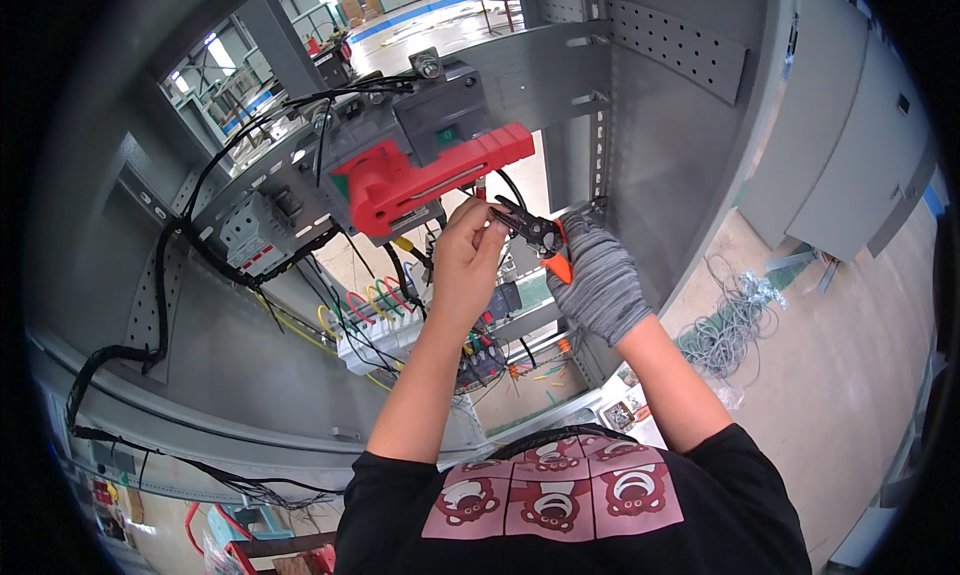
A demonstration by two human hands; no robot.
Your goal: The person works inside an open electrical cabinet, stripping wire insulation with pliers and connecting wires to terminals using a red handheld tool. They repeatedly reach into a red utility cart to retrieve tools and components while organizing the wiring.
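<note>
Pliers [541,237] sit grasped in my gloved right hand [603,283], on the near side of the red handle [440,182]; whether my left hand [467,257], beside their tips, pinches anything I cannot tell. A slip could nip its bare skin.

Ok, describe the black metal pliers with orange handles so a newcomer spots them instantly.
In the grey metal cabinet, find the long red bar. Below its right end, the grey-gloved right grip holds the black metal pliers. Unlike the solid red bar, they pair slim black jaws with bright orange handles.
</note>
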